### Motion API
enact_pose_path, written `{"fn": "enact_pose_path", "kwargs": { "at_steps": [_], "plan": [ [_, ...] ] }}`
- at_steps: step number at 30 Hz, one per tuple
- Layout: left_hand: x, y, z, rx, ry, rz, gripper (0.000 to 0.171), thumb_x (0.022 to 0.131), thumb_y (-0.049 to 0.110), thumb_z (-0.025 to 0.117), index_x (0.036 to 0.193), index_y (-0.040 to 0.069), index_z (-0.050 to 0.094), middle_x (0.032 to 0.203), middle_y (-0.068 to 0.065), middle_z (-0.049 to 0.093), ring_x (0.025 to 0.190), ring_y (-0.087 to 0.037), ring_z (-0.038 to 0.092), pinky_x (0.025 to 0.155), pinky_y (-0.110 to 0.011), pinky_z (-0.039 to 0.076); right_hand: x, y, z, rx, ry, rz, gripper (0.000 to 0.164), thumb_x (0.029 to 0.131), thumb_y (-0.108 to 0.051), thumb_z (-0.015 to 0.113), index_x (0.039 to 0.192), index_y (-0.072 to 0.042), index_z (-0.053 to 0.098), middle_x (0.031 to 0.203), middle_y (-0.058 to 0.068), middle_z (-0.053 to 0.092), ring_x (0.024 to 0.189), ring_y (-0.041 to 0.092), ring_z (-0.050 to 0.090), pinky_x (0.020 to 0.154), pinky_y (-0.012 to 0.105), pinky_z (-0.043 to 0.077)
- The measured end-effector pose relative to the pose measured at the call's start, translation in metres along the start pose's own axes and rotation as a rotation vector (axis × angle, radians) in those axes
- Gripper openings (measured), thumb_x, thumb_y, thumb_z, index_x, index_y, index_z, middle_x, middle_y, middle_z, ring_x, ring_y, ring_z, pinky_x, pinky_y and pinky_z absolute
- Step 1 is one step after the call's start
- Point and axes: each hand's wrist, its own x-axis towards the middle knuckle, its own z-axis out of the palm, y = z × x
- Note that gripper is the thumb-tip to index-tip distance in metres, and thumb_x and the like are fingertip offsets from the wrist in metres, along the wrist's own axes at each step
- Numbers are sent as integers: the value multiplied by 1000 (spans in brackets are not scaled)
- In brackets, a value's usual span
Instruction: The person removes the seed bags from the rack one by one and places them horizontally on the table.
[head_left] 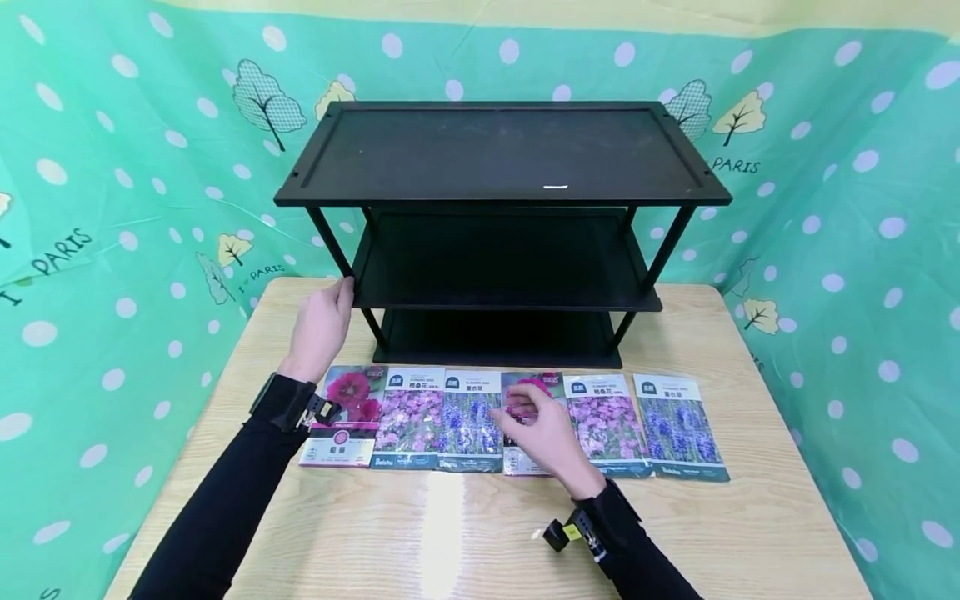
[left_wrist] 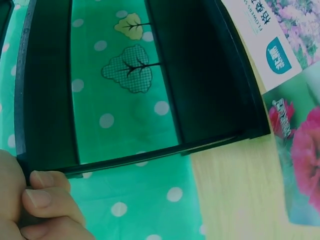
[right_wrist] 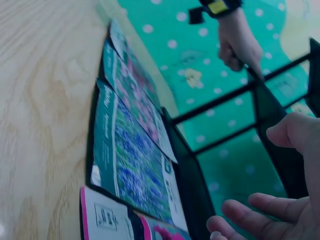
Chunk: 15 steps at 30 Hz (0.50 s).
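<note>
A black three-tier shelf (head_left: 495, 154) stands on the table. At the left front corner of its middle tier, my left hand (head_left: 321, 329) grips the edge; the curled fingers (left_wrist: 47, 197) also show in the left wrist view. My right hand (head_left: 551, 437) hovers over the seed packets with fingers loosely bent and nothing between them. Beneath it lies a red-flower packet (head_left: 522, 463), partly hidden. The row also holds another red-flower packet (head_left: 337, 450), two pink-flower packets (head_left: 408, 421) and two blue-flower packets (head_left: 470, 425). The rightmost blue-flower packet (head_left: 681, 429) lies tilted.
The light wooden table (head_left: 375, 533) extends in front of the packets. Green polka-dot cloth (head_left: 112, 292) surrounds it at the back and both sides. A small white strip (head_left: 556, 187) lies on the shelf's top tier.
</note>
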Motion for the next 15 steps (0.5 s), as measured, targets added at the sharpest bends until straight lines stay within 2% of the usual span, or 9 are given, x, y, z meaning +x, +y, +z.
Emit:
{"fn": "enact_pose_path", "kwargs": {
  "at_steps": [4,9,12,15],
  "plan": [
    [-2,-6,2,-27,12,0,57,113,43,25,100,3,65,63,-6,34,51,-23,33,48,-35,29,-4,6,-6,35,45,7,55,91,-39,78,134,-9,62,118,8,71,110,24,67,94,43,55],
    [-7,-11,4,-33,27,-11,57,113,44,24,111,3,63,68,-8,40,56,-24,39,52,-35,32,-10,12,-9,40,70,26,56,93,-39,76,137,-9,60,122,8,70,110,21,66,94,38,54],
    [-11,-13,4,-52,31,-51,58,112,49,26,109,4,62,71,-11,48,60,-25,45,55,-35,35,-13,15,-8,51,88,35,55,93,-38,77,137,-9,61,124,9,70,111,22,66,94,36,55],
    [-17,-15,5,-59,1,-109,65,110,55,26,117,2,63,78,-15,60,67,-28,56,61,-37,40,-16,18,-8,68,105,44,55,93,-38,77,137,-9,61,124,11,69,112,24,66,95,39,55]
  ]
}}
